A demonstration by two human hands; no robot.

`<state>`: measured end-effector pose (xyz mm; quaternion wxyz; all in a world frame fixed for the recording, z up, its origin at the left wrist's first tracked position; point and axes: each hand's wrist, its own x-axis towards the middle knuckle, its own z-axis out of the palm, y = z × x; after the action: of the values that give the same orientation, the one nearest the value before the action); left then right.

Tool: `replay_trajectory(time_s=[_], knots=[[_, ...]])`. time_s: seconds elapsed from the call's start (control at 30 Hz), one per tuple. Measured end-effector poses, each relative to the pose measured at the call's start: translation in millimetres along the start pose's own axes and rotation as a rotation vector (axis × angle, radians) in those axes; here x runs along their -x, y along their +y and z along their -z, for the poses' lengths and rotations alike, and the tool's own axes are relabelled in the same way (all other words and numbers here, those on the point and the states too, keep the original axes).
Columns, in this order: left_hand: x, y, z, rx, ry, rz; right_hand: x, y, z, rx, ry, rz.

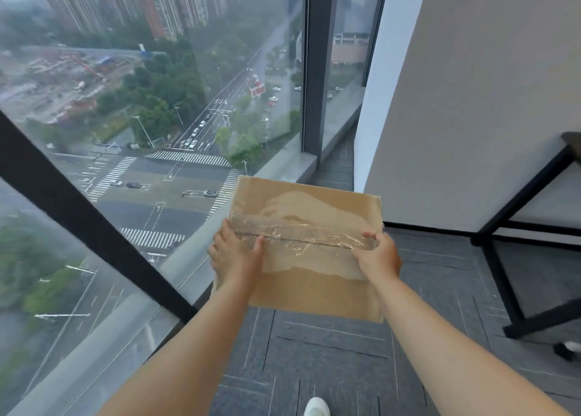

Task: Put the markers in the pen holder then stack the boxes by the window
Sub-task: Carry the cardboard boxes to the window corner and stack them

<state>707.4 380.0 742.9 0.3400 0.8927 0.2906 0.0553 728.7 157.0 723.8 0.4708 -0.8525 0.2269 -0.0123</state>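
You have the cardboard box out in front of you at arm's length, just right of the window and its low ledge, over the grey carpet floor. What lies directly beneath it is hidden, so you cannot tell whether it is already resting on anything. Judge it as stiff along its edges but springy across the top, where the two flaps meet at a seam under a wide band of clear tape. That tape is wrinkled and looks slick, so trust the bare cardboard at the sides, not the glossy strip. Since you carry it this far from your body, it is probably not heavy. Your left grip clasps the left edge at the seam line, thumb lying on the top face and fingers curled down over the side. Your right grip does the same on the right edge, fingers hooked over the rim. Both are closed onto the box with nothing else in them. Keep the two holds opposite each other so the box stays level as you lower it beside the glass.
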Motion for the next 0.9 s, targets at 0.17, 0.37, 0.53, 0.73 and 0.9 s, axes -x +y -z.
replay_trajectory(time_s=[0.17,0.37,0.53,0.73,0.9], knots=[[-41,48,-33,0.0,-0.004,0.027,-73,-16,5,-0.009,-0.007,0.027],[-97,100,-71,-0.01,-0.019,0.017,-149,-23,1,-0.047,0.009,-0.056],[-155,137,-107,-0.032,-0.064,0.0,-214,-34,-12,-0.039,0.022,-0.116],[-261,180,-156,-0.06,-0.115,-0.01,-307,-65,-49,-0.024,0.057,-0.183],[-352,219,-187,-0.077,-0.148,-0.02,-390,-99,-83,0.003,0.072,-0.227]])
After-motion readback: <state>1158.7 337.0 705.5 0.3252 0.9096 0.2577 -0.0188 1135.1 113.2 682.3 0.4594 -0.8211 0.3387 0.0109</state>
